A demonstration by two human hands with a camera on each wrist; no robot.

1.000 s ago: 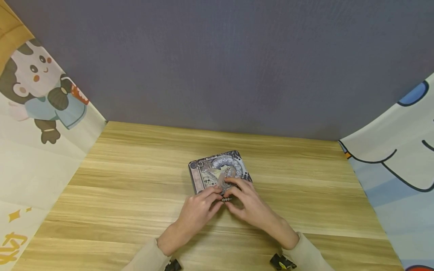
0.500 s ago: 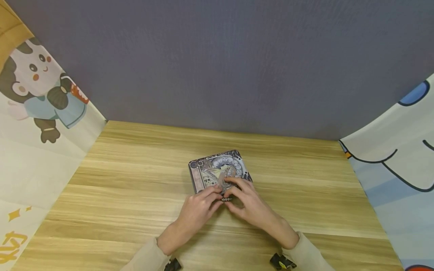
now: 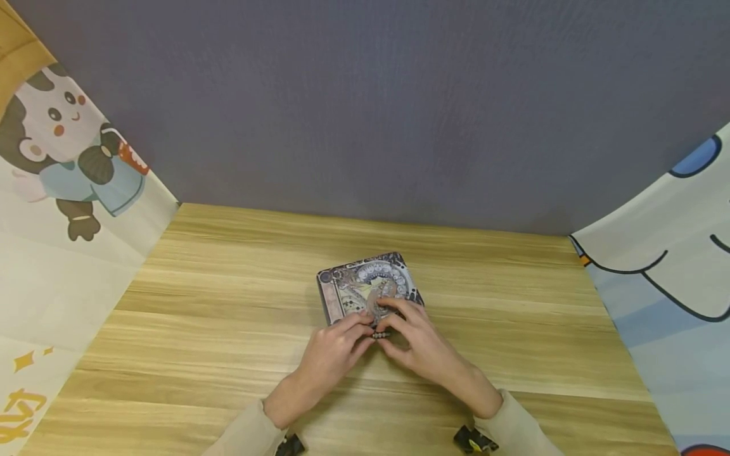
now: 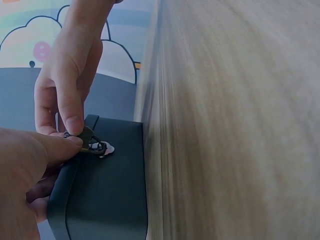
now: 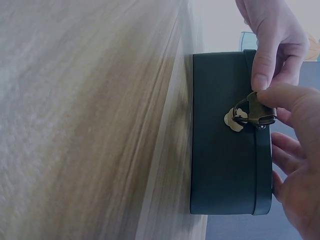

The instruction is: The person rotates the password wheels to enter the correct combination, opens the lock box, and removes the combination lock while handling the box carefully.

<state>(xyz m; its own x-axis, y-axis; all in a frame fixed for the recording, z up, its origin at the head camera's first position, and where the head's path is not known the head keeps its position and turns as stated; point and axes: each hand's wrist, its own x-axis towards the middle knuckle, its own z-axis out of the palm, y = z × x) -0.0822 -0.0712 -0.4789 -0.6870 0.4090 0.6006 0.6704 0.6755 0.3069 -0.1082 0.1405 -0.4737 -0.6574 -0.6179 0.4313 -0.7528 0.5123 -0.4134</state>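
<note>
A dark green box (image 5: 222, 165) with a patterned lid (image 3: 342, 294) stands on the table. On its front is a metal plate (image 5: 234, 120) with a loop, and a small bronze padlock (image 5: 261, 111) hangs there. My left hand (image 3: 331, 358) pinches the padlock's one side between thumb and finger. From the other side my right hand (image 3: 424, 348) pinches it too, with other fingers resting on the lid. In the left wrist view, fingertips partly hide the padlock (image 4: 86, 136); whether its shackle is through the loop I cannot tell.
The wooden table (image 3: 228, 285) extends around the box. A grey panel (image 3: 371, 114) rises behind it, and cartoon-printed cloths (image 3: 74, 266) stand at left and right. Black devices (image 3: 474, 439) sit at both wrists.
</note>
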